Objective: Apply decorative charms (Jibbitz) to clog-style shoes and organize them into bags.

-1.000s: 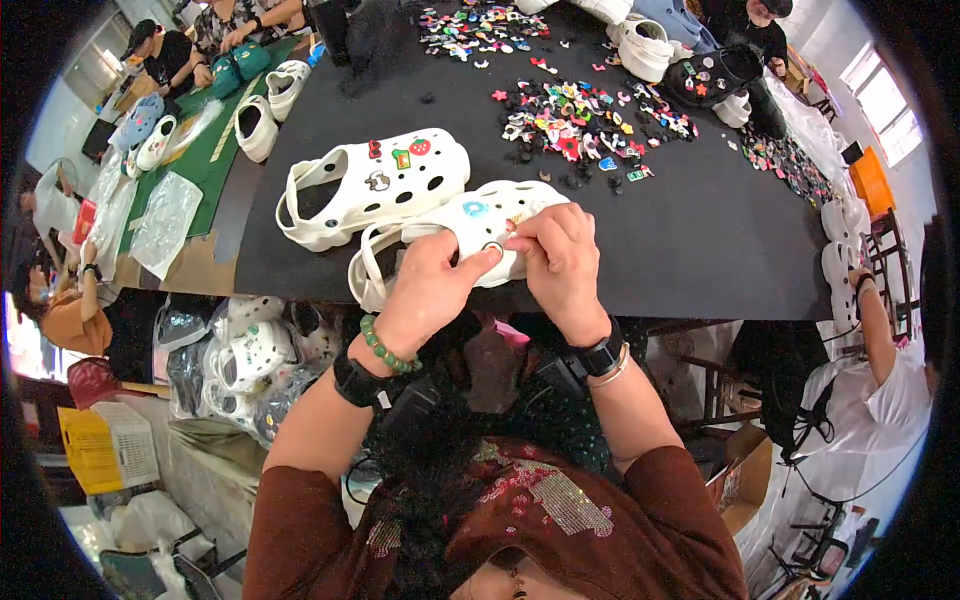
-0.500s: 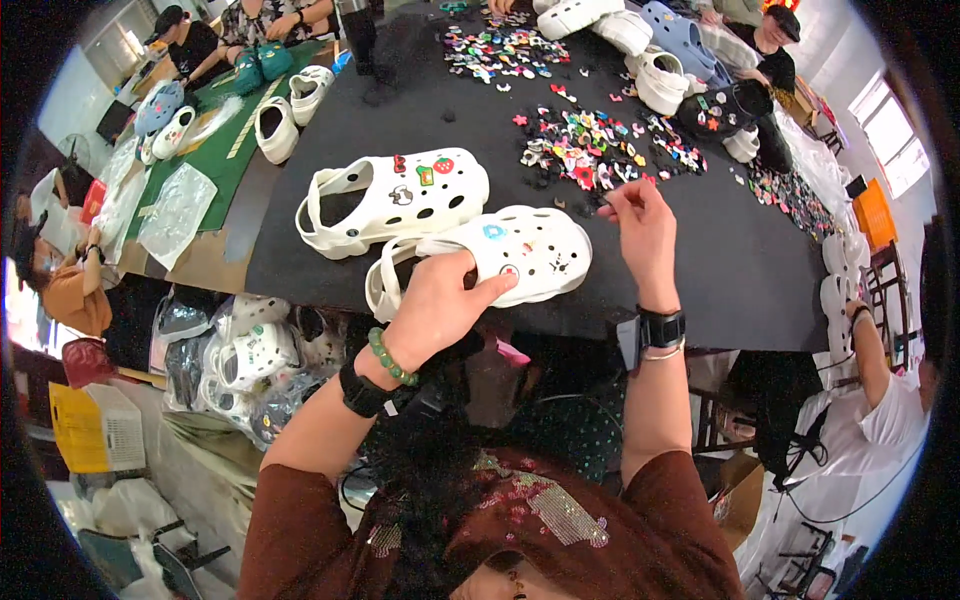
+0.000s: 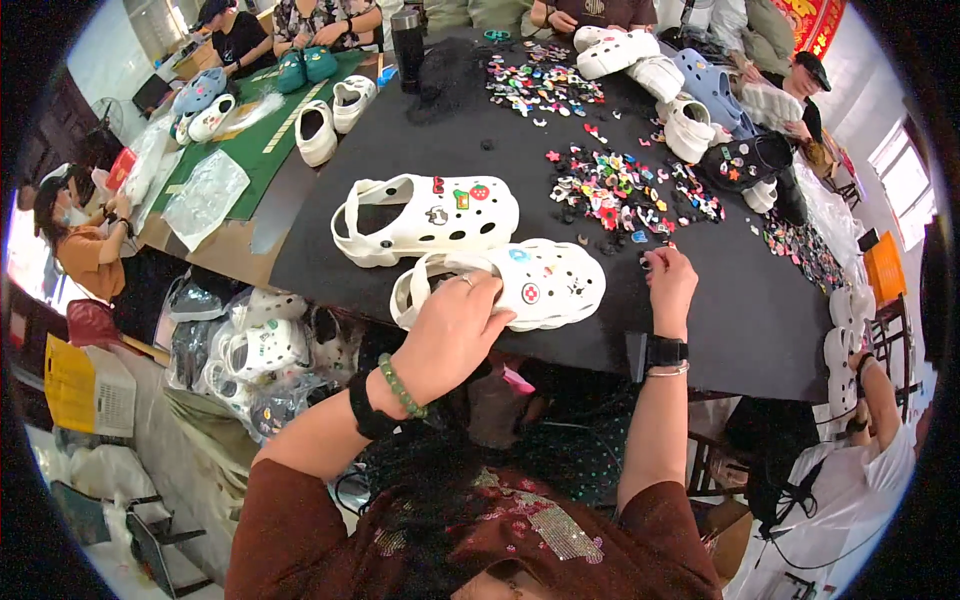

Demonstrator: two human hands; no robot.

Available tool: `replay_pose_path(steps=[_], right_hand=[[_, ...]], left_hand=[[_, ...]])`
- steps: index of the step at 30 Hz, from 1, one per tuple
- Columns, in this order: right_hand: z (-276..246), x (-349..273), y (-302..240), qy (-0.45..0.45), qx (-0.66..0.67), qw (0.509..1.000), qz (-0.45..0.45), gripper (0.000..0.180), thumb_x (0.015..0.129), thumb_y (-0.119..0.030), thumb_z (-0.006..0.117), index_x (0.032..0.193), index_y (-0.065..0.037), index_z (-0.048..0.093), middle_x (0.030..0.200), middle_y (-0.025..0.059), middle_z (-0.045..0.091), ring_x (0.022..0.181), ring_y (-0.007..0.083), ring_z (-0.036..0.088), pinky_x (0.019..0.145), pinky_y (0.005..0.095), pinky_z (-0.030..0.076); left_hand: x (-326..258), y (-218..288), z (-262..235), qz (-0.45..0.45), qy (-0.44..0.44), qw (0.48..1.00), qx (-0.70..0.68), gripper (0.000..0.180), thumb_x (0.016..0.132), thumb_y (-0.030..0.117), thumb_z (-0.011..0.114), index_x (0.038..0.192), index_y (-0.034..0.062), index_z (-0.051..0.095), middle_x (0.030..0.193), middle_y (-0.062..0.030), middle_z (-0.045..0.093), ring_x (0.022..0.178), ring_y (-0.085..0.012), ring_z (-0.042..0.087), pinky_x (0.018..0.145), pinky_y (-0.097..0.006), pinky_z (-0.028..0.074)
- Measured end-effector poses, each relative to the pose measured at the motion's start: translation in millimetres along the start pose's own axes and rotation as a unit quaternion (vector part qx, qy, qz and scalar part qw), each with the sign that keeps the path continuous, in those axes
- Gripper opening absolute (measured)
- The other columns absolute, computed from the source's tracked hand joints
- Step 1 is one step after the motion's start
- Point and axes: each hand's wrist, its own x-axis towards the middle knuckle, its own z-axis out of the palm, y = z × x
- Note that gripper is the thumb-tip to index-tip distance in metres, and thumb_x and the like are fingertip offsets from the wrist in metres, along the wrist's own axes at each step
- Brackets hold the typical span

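Observation:
A white clog [image 3: 545, 315] with round holes and several small charms on its top lies nearest me, toe to the right. My left hand [image 3: 450, 325] grips it at the foot opening, fingers inside and thumb along the near side. Just beyond is a second white clog [image 3: 480, 232], also fitted with charms, including a strawberry. To the right of the near clog, my right hand [image 3: 672, 285] hovers low by the black table with its fingertips pinched together. A small dark piece shows at the fingertips, too little to name. Loose colourful shoe charms [image 3: 610, 190] lie heaped beyond this hand.
Another charm pile [image 3: 540, 85] lies farther back. White and blue clogs [image 3: 705, 90] are stacked at the back right, beside a black clog [image 3: 745, 165]. A dark tumbler [image 3: 407, 50] stands at the back. Bagged clogs [image 3: 265, 350] sit below the table's left edge. Other people work around the tables.
The view has shifted, moving the table right and down in the picture. My left thumb has slid off a round red-cross charm on the near clog. My right fingertips stay pinched.

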Motion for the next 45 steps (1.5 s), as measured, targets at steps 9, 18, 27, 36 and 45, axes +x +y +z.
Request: replay_pose_path(steps=[9,18,27,36,45], right_hand=[[-17.7,-46.4,-42.7,0.031,0.081,0.989,-0.116,0.03,0.091,-0.01,0.066,0.119,-0.002,0.059,0.104,0.013,0.061,0.088,0.0245,0.064,0.077,0.033,0.053],[27.0,-116.1,-111.8,-0.151,0.262,0.95,-0.074,0.053,0.101,-0.02,0.051,0.142,0.007,0.032,0.142,0.0246,0.041,0.131,0.0333,0.042,0.111,0.0408,0.031],[37.2,-96.0,-101.5,-0.206,0.323,0.919,-0.098,0.048,0.102,-0.017,0.043,0.143,0.005,0.032,0.146,0.0225,0.037,0.136,0.0313,0.037,0.114,0.0397,0.028],[37.9,-107.8,-91.8,-0.141,0.12,0.963,-0.195,0.038,0.103,-0.024,0.04,0.126,0.005,0.049,0.149,0.0222,0.035,0.134,0.0383,0.037,0.112,0.0457,0.03],[41.9,-114.3,-98.1,-0.167,-0.04,0.954,-0.246,0.034,0.098,-0.032,0.046,0.11,-0.003,0.058,0.141,0.0186,0.048,0.134,0.0428,0.038,0.108,0.0551,0.028]], left_hand=[[5.5,-41.1,-57.7,0.005,0.032,0.971,0.238,0.069,0.073,0.049,0.077,0.119,0.001,0.059,0.117,-0.0205,0.061,0.112,-0.0375,0.054,0.096,-0.048,0.041],[16.4,-99.9,-43.1,-0.052,-0.072,0.992,0.093,0.073,0.064,0.05,0.08,0.108,-0.0039,0.059,0.096,-0.0226,0.061,0.098,-0.0385,0.053,0.086,-0.045,0.043],[25.2,-107.2,-37.4,-0.083,-0.062,0.986,0.13,0.02,0.071,0.017,0.068,0.089,0.0119,0.076,0.087,-0.0132,0.062,0.088,-0.0342,0.062,0.074,-0.046,0.051],[34.9,-176.7,-127.1,-0.295,-0.005,0.946,0.133,0.018,0.076,0.02,0.069,0.082,0.0036,0.073,0.082,-0.0217,0.068,0.081,-0.0402,0.065,0.073,-0.047,0.051],[129.7,-405.6,-196.5,-0.45,0.024,0.846,0.287,0.036,0.078,0.027,0.059,0.094,-0.0023,0.073,0.104,-0.0251,0.069,0.101,-0.0367,0.068,0.088,-0.041,0.054]])
